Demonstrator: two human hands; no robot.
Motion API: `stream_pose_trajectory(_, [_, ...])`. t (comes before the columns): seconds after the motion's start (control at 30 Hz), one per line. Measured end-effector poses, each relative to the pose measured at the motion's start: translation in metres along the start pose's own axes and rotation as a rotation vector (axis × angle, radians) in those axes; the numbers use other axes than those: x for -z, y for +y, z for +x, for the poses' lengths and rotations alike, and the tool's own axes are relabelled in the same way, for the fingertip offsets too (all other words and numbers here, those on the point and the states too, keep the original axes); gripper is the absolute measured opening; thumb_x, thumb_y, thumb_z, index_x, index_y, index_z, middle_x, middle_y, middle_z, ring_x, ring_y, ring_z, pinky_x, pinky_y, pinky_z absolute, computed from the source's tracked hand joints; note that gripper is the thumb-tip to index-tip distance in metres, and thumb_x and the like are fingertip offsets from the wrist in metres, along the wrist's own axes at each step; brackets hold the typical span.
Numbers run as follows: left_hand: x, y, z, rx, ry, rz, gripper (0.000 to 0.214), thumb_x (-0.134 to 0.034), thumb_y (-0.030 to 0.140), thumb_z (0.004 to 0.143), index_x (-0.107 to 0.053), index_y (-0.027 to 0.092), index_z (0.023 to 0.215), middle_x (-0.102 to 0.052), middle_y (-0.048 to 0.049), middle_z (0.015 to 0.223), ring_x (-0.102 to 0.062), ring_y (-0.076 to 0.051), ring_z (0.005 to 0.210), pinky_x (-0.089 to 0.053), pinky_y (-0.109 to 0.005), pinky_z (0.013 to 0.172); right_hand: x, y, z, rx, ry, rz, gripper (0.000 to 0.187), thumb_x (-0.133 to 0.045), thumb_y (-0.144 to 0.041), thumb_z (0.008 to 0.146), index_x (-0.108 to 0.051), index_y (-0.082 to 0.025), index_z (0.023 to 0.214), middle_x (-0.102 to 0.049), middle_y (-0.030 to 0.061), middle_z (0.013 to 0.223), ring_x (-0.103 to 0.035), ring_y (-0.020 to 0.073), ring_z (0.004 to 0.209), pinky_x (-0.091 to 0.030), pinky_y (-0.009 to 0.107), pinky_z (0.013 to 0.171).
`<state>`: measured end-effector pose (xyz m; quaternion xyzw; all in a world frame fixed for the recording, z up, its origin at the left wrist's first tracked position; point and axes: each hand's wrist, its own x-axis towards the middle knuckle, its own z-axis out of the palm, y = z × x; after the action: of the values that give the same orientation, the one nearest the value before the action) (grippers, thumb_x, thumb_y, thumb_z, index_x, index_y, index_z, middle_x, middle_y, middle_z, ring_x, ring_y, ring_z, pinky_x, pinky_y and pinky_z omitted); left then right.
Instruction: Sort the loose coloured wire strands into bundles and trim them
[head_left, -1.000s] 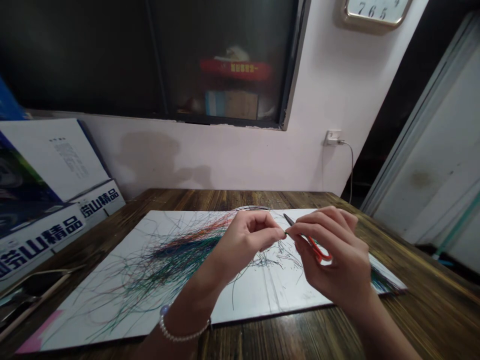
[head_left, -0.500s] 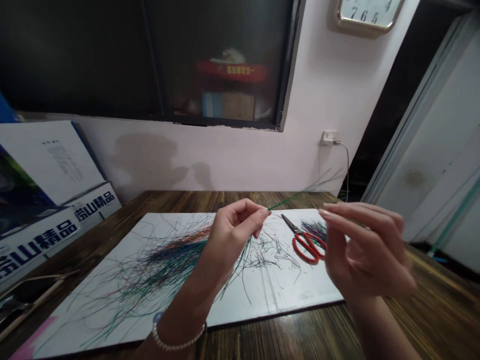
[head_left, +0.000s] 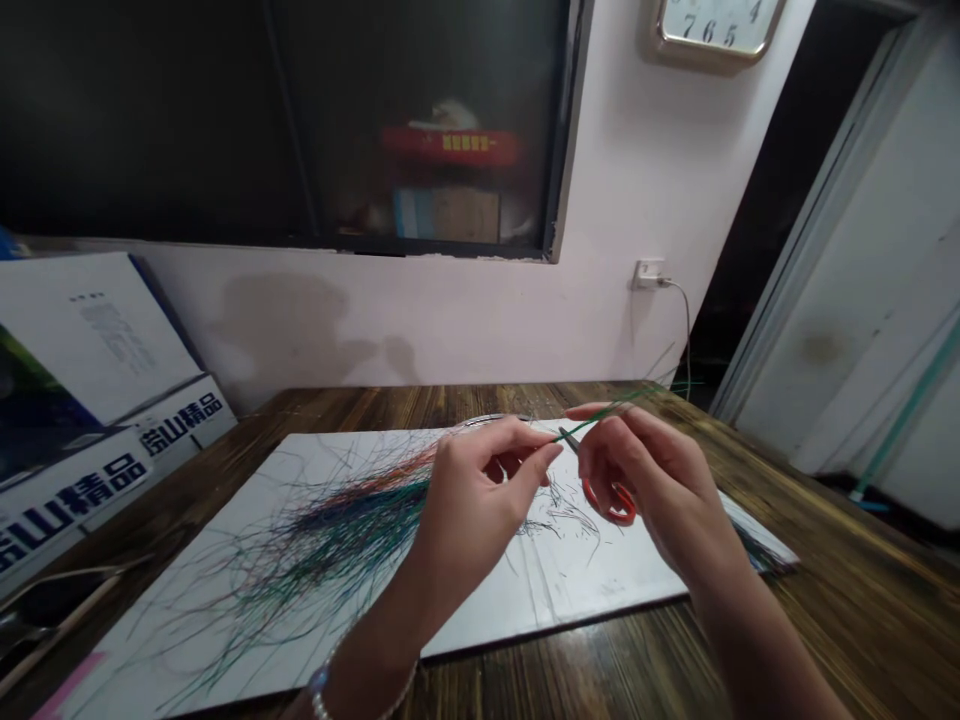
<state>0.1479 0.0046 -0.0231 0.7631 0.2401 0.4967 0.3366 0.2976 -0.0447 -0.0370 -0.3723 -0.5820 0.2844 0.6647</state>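
Observation:
My left hand [head_left: 476, 500] is closed in a pinch on a few thin green strands [head_left: 579, 427], which stick out to the upper right. Close beside it, my right hand [head_left: 660, 480] has curled fingers, and the strands run across them near the index finger. Partly hidden behind my right hand, red-handled scissors [head_left: 625, 512] lie on a white board [head_left: 480, 620]. To the left of my left hand, a loose pile of long green, blue and reddish strands [head_left: 345, 530] spreads over the board. Short dark clippings [head_left: 574, 515] lie between my hands.
Another dark bundle of strands [head_left: 761, 550] lies at the board's right end. The board rests on a brown wooden table [head_left: 600, 660]. Printed boxes [head_left: 97, 490] stand at the left. Behind are a wall with a socket [head_left: 648, 274], a dark window and a clock [head_left: 716, 30].
My right hand has moved left, in to the strands beside my left hand. It now covers part of the scissors, which stay in place. The view has shifted slightly.

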Motion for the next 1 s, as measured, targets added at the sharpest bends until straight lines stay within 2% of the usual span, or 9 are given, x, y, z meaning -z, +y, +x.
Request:
stream_pose_trajectory(0.13, [-0.004, -0.005, -0.002, -0.137, -0.013, 0.152, 0.012, -0.062, 0.021, 0.081, -0.067, 0.017, 0.071, -0.062, 0.0015, 0.058, -0.047, -0.009, 0.050, -0.038, -0.024, 0.050, -0.002, -0.001, -0.001, -0.014, -0.035, 0.007, 0.020, -0.051, -0.031, 0.091, -0.061, -0.017, 0.101, -0.053, -0.0028, 0.062, -0.045, 0.0060, 0.044, -0.030, 0.018, 0.036])
stream_pose_trajectory(0.3, [-0.003, -0.002, -0.002, -0.223, -0.036, 0.252, 0.013, -0.062, 0.019, 0.081, -0.069, 0.018, 0.071, -0.066, -0.0001, 0.062, -0.051, -0.010, 0.054, -0.038, -0.025, 0.054, 0.002, -0.002, -0.001, -0.001, -0.051, 0.025, 0.020, -0.054, -0.029, 0.089, -0.066, -0.014, 0.082, -0.053, -0.0017, 0.060, -0.043, 0.0058, 0.045, -0.030, 0.020, 0.039])
stream_pose_trajectory(0.47, [0.003, 0.002, -0.003, -0.322, -0.117, 0.321, 0.011, -0.063, 0.020, 0.081, -0.072, 0.020, 0.077, -0.071, -0.0015, 0.071, -0.057, -0.012, 0.060, -0.041, -0.026, 0.059, 0.014, -0.002, 0.000, -0.091, -0.218, 0.114, 0.027, -0.052, -0.029, 0.090, -0.063, -0.014, 0.071, -0.052, -0.0008, 0.056, -0.042, 0.0072, 0.045, -0.029, 0.022, 0.041])
stream_pose_trajectory(0.53, [0.007, 0.004, -0.003, -0.346, -0.119, 0.342, 0.008, -0.066, 0.023, 0.079, -0.073, 0.019, 0.079, -0.071, -0.0006, 0.068, -0.055, -0.011, 0.057, -0.041, -0.026, 0.060, 0.016, -0.002, 0.000, -0.097, -0.214, 0.121, 0.026, -0.052, -0.029, 0.090, -0.064, -0.014, 0.072, -0.053, -0.0002, 0.058, -0.042, 0.0074, 0.045, -0.029, 0.022, 0.040])
stream_pose_trajectory(0.6, [0.011, 0.005, -0.002, -0.295, -0.119, 0.332, 0.010, -0.068, 0.028, 0.077, -0.073, 0.019, 0.078, -0.071, 0.0003, 0.068, -0.055, -0.011, 0.056, -0.041, -0.026, 0.059, 0.017, -0.004, -0.001, -0.074, -0.165, 0.116, 0.022, -0.053, -0.029, 0.090, -0.064, -0.014, 0.077, -0.053, -0.0005, 0.059, -0.042, 0.0073, 0.045, -0.028, 0.022, 0.039])
stream_pose_trajectory(0.7, [0.019, 0.006, 0.000, -0.118, -0.172, 0.290, 0.011, -0.069, 0.030, 0.076, -0.073, 0.020, 0.077, -0.072, 0.0005, 0.071, -0.057, -0.011, 0.059, -0.041, -0.024, 0.057, 0.018, -0.007, -0.002, -0.063, -0.092, 0.114, 0.019, -0.051, -0.031, 0.091, -0.063, -0.017, 0.086, -0.048, -0.0030, 0.056, -0.038, 0.0068, 0.043, -0.026, 0.022, 0.038])
stream_pose_trajectory(0.8, [0.024, 0.007, 0.001, -0.018, -0.248, 0.260, 0.013, -0.067, 0.031, 0.078, -0.073, 0.020, 0.076, -0.070, 0.0012, 0.068, -0.056, -0.010, 0.060, -0.039, -0.023, 0.055, 0.019, -0.008, -0.002, -0.067, -0.017, 0.110, 0.020, -0.049, -0.033, 0.093, -0.061, -0.020, 0.085, -0.046, -0.0040, 0.055, -0.035, 0.0064, 0.042, -0.021, 0.022, 0.037])
stream_pose_trajectory(0.9, [0.025, 0.007, 0.002, -0.027, -0.300, 0.231, 0.012, -0.068, 0.030, 0.077, -0.073, 0.020, 0.075, -0.067, 0.0018, 0.063, -0.052, -0.009, 0.058, -0.038, -0.022, 0.055, 0.019, -0.008, -0.001, -0.018, 0.049, 0.100, 0.022, -0.051, -0.033, 0.092, -0.059, -0.020, 0.076, -0.044, -0.0034, 0.056, -0.034, 0.0063, 0.044, -0.021, 0.022, 0.038])
stream_pose_trajectory(1.0, [0.023, 0.006, 0.001, -0.101, -0.380, 0.189, 0.010, -0.070, 0.028, 0.076, -0.074, 0.018, 0.076, -0.064, 0.0017, 0.061, -0.049, -0.009, 0.057, -0.038, -0.022, 0.056, 0.017, -0.007, -0.001, 0.022, 0.070, 0.155, 0.027, -0.051, -0.035, 0.092, -0.056, -0.020, 0.069, -0.039, -0.0036, 0.053, -0.032, 0.0073, 0.045, -0.020, 0.024, 0.039])
